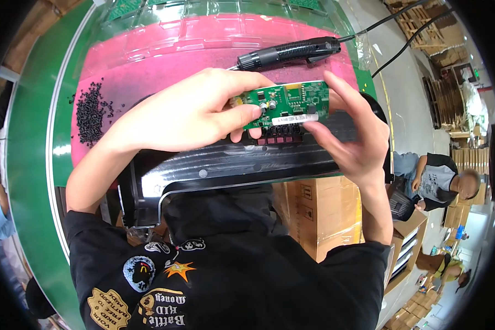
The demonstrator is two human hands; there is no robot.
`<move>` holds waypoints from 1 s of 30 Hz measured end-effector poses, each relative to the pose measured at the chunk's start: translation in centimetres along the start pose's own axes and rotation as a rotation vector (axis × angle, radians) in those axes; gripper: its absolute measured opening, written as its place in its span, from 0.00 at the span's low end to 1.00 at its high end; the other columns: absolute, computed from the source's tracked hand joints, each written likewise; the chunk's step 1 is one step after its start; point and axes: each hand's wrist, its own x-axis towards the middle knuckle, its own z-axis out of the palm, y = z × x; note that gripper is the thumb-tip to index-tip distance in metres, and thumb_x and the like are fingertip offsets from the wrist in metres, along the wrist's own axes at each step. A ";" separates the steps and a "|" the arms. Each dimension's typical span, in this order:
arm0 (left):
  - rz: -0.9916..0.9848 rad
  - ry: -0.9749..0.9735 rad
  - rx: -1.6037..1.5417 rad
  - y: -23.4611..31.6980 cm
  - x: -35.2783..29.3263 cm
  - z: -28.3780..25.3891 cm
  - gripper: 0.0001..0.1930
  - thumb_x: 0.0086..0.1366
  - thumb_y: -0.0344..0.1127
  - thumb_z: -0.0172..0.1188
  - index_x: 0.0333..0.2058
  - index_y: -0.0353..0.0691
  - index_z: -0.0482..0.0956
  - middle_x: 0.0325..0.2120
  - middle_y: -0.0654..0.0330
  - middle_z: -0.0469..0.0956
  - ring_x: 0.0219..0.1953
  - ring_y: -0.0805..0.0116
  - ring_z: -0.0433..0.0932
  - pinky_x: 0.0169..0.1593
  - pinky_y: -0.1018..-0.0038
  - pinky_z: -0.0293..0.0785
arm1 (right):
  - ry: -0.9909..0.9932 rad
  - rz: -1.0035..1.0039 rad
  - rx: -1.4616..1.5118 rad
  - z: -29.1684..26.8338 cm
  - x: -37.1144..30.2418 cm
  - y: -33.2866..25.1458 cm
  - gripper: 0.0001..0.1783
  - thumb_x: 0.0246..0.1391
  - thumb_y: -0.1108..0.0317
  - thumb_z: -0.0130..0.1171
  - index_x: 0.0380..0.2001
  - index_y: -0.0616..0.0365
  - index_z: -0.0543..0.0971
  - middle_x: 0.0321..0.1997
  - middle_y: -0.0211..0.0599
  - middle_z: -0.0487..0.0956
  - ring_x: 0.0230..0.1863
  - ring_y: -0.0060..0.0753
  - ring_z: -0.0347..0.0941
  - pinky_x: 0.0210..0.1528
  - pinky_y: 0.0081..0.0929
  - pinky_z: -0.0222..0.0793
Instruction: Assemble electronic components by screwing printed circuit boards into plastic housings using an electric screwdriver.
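A green circuit board [308, 102] with a white label strip along its near edge is held up between both hands. My left hand [203, 113] pinches its left end, thumb on the component face. Around the right end curl the fingers of my right hand [357, 129], the thumb near the lower right corner. Below the board lies a long black plastic housing [231, 170], its glossy inner side up. Just behind the held board, a row of small dark parts [280, 137] shows at the housing. Behind the hands rests a black electric screwdriver [291, 53], its tip pointing left.
A heap of small black screws [91, 115] lies on the pink mat [143, 71] at left. Clear plastic trays [203, 41] stand at the back. A cardboard box [324, 214] sits below the bench edge. Other people [440, 176] are at the right and far left.
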 end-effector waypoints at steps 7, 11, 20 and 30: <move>0.179 0.336 0.175 -2.5 0.1 1.1 0.29 0.51 0.22 0.70 0.54 0.34 0.74 0.47 0.55 0.78 0.33 0.75 0.79 0.34 0.79 0.80 | 0.108 0.206 0.173 0.7 -2.7 1.6 0.34 0.39 0.75 0.75 0.53 0.64 0.75 0.43 0.39 0.82 0.42 0.29 0.79 0.49 0.25 0.72; 0.035 0.160 0.309 -3.3 0.1 1.6 0.26 0.47 0.30 0.73 0.46 0.35 0.76 0.32 0.59 0.77 0.25 0.73 0.74 0.27 0.77 0.74 | -0.091 0.253 0.214 1.1 -3.1 2.6 0.30 0.33 0.69 0.77 0.45 0.59 0.78 0.49 0.39 0.79 0.50 0.39 0.75 0.53 0.33 0.70; 0.061 0.153 0.508 -4.6 0.4 2.6 0.26 0.48 0.34 0.74 0.45 0.37 0.73 0.29 0.58 0.72 0.24 0.64 0.72 0.28 0.69 0.71 | -0.209 0.359 0.150 2.2 -3.7 3.4 0.30 0.33 0.70 0.75 0.45 0.58 0.78 0.55 0.39 0.74 0.57 0.43 0.69 0.60 0.36 0.64; 0.085 0.174 0.566 -4.8 0.8 2.8 0.27 0.48 0.32 0.73 0.46 0.37 0.72 0.27 0.57 0.70 0.25 0.60 0.73 0.29 0.66 0.70 | -0.183 0.315 0.091 2.4 -3.7 3.1 0.28 0.41 0.70 0.72 0.48 0.60 0.76 0.53 0.40 0.72 0.54 0.46 0.67 0.57 0.37 0.64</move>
